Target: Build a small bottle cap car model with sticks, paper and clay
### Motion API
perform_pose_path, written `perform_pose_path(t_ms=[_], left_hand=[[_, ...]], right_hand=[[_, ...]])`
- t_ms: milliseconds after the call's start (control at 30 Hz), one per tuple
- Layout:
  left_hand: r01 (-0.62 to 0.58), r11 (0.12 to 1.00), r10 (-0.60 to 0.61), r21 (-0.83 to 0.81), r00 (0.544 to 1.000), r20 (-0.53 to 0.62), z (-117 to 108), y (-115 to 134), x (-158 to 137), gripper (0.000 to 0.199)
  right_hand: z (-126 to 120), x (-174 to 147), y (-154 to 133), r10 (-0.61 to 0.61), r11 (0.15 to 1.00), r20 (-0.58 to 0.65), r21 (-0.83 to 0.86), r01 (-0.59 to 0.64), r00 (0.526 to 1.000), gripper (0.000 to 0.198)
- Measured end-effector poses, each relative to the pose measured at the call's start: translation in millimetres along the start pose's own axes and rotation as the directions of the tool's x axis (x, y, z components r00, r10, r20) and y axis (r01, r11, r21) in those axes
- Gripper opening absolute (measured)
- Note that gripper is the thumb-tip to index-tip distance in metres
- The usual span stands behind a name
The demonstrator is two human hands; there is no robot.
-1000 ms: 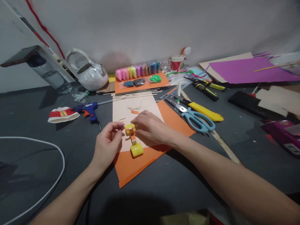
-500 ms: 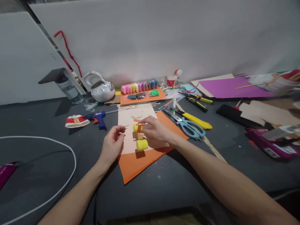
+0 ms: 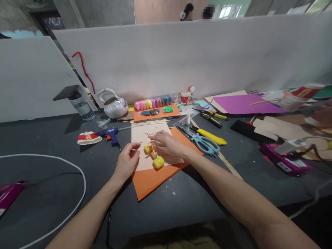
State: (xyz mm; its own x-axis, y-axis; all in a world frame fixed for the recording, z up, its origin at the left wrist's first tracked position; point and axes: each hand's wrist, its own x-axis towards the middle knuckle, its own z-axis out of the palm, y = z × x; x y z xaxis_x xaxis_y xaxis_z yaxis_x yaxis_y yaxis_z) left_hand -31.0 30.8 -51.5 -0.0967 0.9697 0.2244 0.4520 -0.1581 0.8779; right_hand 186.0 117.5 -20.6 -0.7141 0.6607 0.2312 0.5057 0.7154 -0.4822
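My left hand [image 3: 127,158] is closed in a pinch on a thin wooden stick [image 3: 140,142], left of a small yellow-and-orange model. The model has two yellow cylinders [image 3: 158,162] joined by an orange strip [image 3: 151,152], and it rests slantwise on cream paper [image 3: 140,164]. My right hand [image 3: 166,143] reaches over the model's far end, its fingers bent together around a small orange piece [image 3: 149,137] that shows at the tips. The palm side of this hand is hidden. Short thin bits [image 3: 149,133] lie on the paper beyond.
Orange sheet [image 3: 145,183] lies beneath the paper. A blue glue gun [image 3: 112,135] is at left; scissors [image 3: 206,142] and a yellow cutter [image 3: 211,136] are at right. Behind stand a silvery pot [image 3: 116,107], clay packets [image 3: 153,103] and a white partition [image 3: 155,58]. At far right is a purple tool [image 3: 282,160].
The yellow-and-orange model has turned from nearly straight to slanted, and my right hand has moved off it slightly upward. The view has tipped up, showing people's heads beyond the partition.
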Motion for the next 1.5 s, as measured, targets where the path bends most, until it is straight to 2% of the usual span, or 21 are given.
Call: perform_pose_path(t_ms=[133, 233, 300, 400, 467, 567, 767, 867, 967, 1100, 1233, 1367, 1500], left_hand=[[-0.003, 1.000, 0.003, 0.022, 0.999, 0.032, -5, -3, 1, 0.029], [-0.018, 0.999, 0.016, 0.026, 0.997, 0.079, -9, -5, 5, 0.038], [-0.034, 0.999, 0.031, 0.029, 0.993, 0.117, -11, -4, 7, 0.043], [-0.057, 0.997, 0.048, 0.044, 0.983, 0.178, -10, -2, 9, 0.049], [-0.068, 0.996, 0.053, 0.065, 0.975, 0.214, -9, 0, 9, 0.052], [-0.078, 0.991, 0.049, 0.107, 0.968, 0.247, -13, 3, 9, 0.053], [-0.111, 0.981, 0.055, 0.159, 0.947, 0.317, -21, 9, 6, 0.061], [-0.164, 0.974, 0.102, 0.155, 0.933, 0.344, -16, 10, 4, 0.059], [-0.205, 0.965, 0.142, 0.164, 0.932, 0.333, -9, 9, 4, 0.048], [-0.215, 0.959, 0.152, 0.186, 0.940, 0.304, -3, 5, 2, 0.032], [-0.196, 0.958, 0.133, 0.209, 0.950, 0.281, -2, 6, -4, 0.025], [-0.183, 0.955, 0.116, 0.235, 0.956, 0.270, 0, 11, -9, 0.017], [-0.181, 0.951, 0.111, 0.251, 0.956, 0.270, 1, 13, -9, 0.016]], right_hand=[[-34, -20, -13, 0.136, 0.988, -0.051, -0.063, -0.139, 0.989, 0.020], [-42, -42, -38, 0.210, 0.966, -0.043, -0.145, -0.214, 0.977, 0.020], [-31, -54, -58, 0.246, 0.941, -0.065, -0.223, -0.254, 0.967, 0.030], [-2, -64, -81, 0.271, 0.897, -0.111, -0.332, -0.293, 0.956, 0.051], [13, -65, -86, 0.271, 0.878, -0.132, -0.371, -0.301, 0.954, 0.046], [18, -63, -78, 0.235, 0.884, -0.131, -0.382, -0.268, 0.963, 0.029], [-1, -57, -42, 0.103, 0.941, -0.065, -0.315, -0.119, 0.993, 0.014], [-5, -54, -31, 0.049, 0.960, -0.065, -0.273, -0.065, 0.997, 0.026], [-3, -53, -31, -0.004, 0.970, -0.122, -0.243, -0.026, 0.993, 0.038], [4, -59, -48, -0.078, 0.964, -0.235, -0.267, 0.013, 0.969, 0.025], [16, -66, -65, -0.151, 0.935, -0.250, -0.350, 0.057, 0.956, 0.028], [32, -67, -67, -0.117, 0.881, -0.193, -0.473, 0.011, 0.974, 0.043], [39, -64, -63, -0.045, 0.873, -0.136, -0.487, -0.028, 0.990, 0.053]])
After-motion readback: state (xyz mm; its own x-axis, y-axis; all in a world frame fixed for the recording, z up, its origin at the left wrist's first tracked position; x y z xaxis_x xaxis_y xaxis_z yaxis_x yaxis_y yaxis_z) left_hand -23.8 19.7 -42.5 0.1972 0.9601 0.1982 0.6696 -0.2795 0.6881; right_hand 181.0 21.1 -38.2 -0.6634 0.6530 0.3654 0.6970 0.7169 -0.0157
